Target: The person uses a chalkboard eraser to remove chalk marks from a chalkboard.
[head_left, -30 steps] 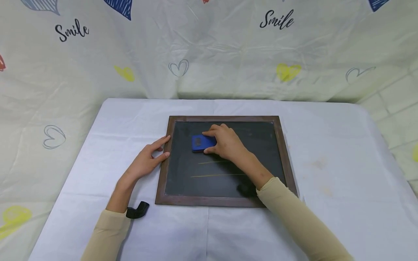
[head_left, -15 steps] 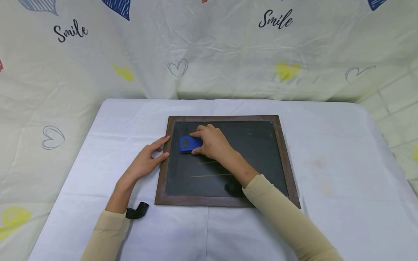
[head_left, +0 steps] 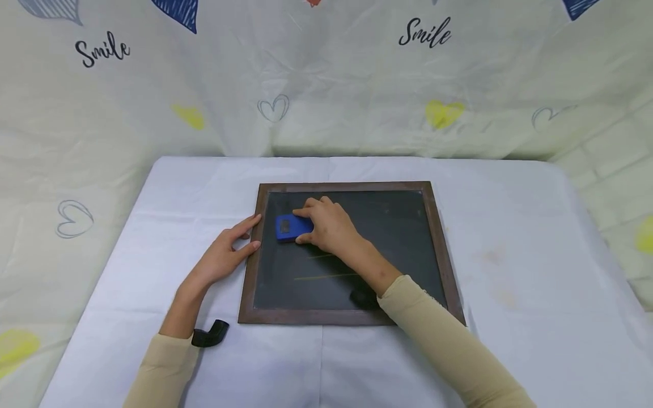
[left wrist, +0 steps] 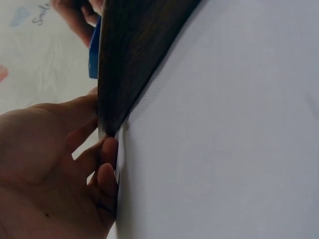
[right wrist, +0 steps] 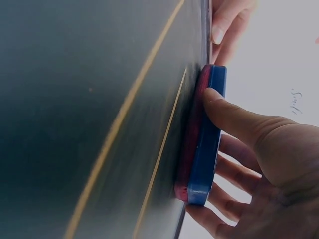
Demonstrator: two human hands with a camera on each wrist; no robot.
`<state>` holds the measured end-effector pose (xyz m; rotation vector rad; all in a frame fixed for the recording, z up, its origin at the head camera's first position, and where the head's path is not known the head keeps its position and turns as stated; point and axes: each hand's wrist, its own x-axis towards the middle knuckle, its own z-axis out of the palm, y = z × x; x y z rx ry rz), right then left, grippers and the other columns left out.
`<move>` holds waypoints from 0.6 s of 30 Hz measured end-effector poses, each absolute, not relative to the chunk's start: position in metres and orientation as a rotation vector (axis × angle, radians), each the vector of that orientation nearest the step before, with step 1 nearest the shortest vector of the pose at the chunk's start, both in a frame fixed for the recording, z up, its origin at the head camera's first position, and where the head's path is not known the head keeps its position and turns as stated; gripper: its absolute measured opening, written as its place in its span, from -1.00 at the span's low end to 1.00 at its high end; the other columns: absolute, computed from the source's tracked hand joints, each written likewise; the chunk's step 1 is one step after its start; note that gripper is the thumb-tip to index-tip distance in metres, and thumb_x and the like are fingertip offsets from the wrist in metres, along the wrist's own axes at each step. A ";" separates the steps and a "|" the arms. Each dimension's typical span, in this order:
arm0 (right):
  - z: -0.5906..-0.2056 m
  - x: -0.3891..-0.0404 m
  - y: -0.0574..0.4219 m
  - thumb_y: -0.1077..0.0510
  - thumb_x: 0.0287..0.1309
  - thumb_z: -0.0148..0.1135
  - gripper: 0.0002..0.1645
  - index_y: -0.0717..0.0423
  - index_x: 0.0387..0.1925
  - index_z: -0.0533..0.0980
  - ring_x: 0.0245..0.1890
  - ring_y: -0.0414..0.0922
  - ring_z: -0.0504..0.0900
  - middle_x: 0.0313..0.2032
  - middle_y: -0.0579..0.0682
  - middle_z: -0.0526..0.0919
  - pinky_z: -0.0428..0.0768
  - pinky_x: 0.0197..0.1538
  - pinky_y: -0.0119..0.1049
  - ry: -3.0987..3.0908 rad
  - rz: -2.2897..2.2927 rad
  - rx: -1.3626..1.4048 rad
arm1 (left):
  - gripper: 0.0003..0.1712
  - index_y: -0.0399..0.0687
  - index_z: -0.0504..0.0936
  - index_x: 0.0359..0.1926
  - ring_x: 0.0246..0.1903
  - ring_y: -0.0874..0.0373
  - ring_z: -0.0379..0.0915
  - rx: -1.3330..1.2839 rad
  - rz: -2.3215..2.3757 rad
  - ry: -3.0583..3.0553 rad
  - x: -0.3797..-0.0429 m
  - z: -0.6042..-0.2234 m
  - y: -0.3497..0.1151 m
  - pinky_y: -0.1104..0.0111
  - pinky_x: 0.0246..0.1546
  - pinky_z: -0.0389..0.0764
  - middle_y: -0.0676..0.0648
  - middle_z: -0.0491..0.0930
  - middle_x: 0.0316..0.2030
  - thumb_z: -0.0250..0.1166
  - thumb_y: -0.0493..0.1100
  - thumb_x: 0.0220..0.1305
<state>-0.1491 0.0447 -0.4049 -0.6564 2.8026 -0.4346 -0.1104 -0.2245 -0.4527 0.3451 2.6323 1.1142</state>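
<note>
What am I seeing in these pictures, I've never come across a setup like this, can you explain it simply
There's no machine here, just a person working with two bare hands. The wide picture comes from a camera worn on the head, looking forward and down. The two close-ups come from cameras on the wrists, so the board appears turned on its side. The black piece by the left cuff may be one of those.

On a white-covered table lies a chalkboard with a brown frame and yellow lines drawn on it. The right hand grips a blue eraser, its reddish pad facing the board. The left hand holds nothing up; its fingertips touch the frame's left side.
</note>
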 end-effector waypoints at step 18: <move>-0.405 -0.151 0.054 -0.27 0.13 0.51 -0.19 -0.29 0.40 0.52 0.24 0.01 0.53 0.29 -0.09 0.61 0.48 0.26 0.00 2.807 -0.437 -0.661 | -0.26 0.11 0.21 0.63 0.32 -0.17 0.40 0.324 1.119 2.629 -0.109 -0.450 -0.224 0.07 0.08 0.47 -0.11 0.16 0.63 0.23 -0.05 0.55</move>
